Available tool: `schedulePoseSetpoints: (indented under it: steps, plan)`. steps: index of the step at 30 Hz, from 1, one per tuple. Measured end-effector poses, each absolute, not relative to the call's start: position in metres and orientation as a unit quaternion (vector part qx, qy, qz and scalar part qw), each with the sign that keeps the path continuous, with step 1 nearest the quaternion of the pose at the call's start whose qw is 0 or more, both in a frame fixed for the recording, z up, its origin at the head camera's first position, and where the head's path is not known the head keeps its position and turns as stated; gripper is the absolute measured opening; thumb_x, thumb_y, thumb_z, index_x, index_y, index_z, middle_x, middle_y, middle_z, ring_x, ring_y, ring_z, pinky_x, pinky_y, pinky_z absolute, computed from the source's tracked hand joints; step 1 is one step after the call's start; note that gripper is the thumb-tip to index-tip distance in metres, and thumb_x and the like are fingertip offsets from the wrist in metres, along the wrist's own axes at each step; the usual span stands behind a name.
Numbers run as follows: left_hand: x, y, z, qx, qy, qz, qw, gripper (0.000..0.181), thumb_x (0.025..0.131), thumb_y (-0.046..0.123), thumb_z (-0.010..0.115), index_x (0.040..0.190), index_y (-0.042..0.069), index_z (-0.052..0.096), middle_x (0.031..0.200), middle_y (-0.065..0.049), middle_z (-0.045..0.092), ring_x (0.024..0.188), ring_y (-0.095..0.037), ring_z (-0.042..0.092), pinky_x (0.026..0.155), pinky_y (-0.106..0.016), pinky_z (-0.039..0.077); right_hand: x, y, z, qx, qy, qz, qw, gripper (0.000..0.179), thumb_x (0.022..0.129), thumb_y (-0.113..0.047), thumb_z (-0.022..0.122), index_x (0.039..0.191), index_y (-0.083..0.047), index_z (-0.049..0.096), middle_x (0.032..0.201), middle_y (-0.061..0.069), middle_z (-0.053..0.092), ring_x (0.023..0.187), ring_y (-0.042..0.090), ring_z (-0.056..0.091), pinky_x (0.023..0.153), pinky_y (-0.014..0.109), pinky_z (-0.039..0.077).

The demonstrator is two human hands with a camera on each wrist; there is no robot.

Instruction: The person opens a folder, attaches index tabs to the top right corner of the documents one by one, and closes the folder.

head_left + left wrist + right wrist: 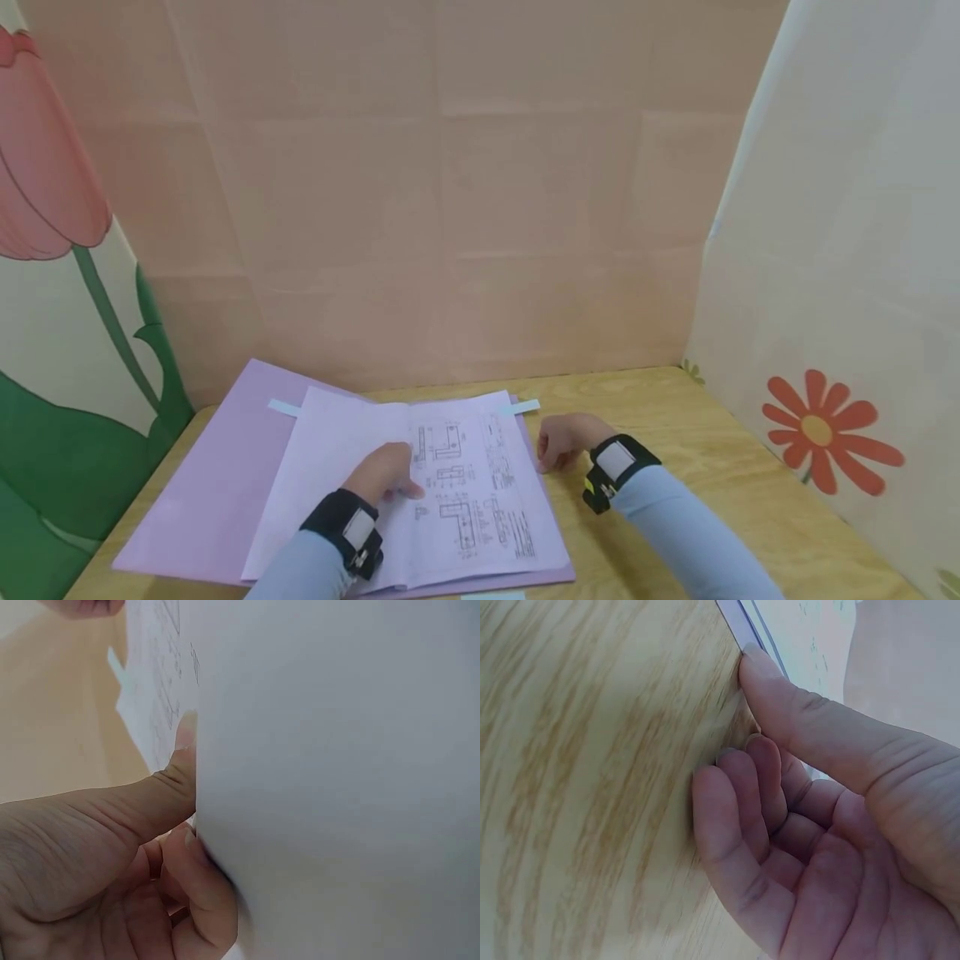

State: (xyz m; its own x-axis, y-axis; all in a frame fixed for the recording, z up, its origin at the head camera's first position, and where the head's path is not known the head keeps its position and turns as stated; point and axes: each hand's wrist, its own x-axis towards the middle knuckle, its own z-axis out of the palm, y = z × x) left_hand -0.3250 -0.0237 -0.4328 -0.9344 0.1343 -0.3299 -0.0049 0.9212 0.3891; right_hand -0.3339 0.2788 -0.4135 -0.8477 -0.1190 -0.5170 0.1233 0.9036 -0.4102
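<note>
An open booklet [322, 467] of white sheets lies on a spread purple folder [202, 483]; technical drawings cover its right page. My left hand [384, 473] rests on the booklet near its centre fold, thumb stretched onto the right page. In the left wrist view, the fingers of this left hand [135, 862] curl against the white paper [337, 750]. Over at the right side, my right hand [566, 440] rests on the table beside the folder. Its thumb [761, 667] touches the folder's purple edge [737, 626], and the other fingers bend loosely against the wood.
The wood-grain table [637, 400] meets a beige backdrop [450, 208]. Pale blue strips stick out at the booklet's upper left [285, 407] and upper right [525, 407]; another strip [492, 595] shows at the front. A flower-printed sheet [840, 292] bounds the right side.
</note>
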Motion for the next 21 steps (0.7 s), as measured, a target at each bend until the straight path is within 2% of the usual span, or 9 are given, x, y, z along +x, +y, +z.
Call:
schedulePoseSetpoints:
  steps: [8, 21]
  plan:
    - [-0.3238, -0.0254, -0.4318, 0.040, 0.963, 0.199, 0.177, 0.055, 0.071, 0.021, 0.085, 0.115, -0.001, 0.060, 0.083, -0.011, 0.059, 0.065, -0.023, 0.058, 0.058, -0.030, 0.048, -0.3304, 0.2774, -0.4137, -0.001, 0.941, -0.212, 0.266, 0.015, 0.082, -0.015, 0.077, 0.078, -0.007, 0.066, 0.071, 0.001, 0.059, 0.065, 0.014, 0.055, 0.064, 0.026, 0.052]
    - [-0.3232, -0.0266, -0.4300, 0.047, 0.965, 0.195, 0.171, 0.046, 0.070, 0.020, 0.085, 0.105, 0.001, 0.062, 0.077, -0.009, 0.058, 0.065, -0.021, 0.057, 0.059, -0.029, 0.046, -0.3284, 0.2747, -0.4124, -0.008, 0.944, -0.205, 0.259, 0.012, 0.082, -0.012, 0.077, 0.079, -0.006, 0.067, 0.073, 0.002, 0.062, 0.066, 0.014, 0.058, 0.065, 0.027, 0.054]
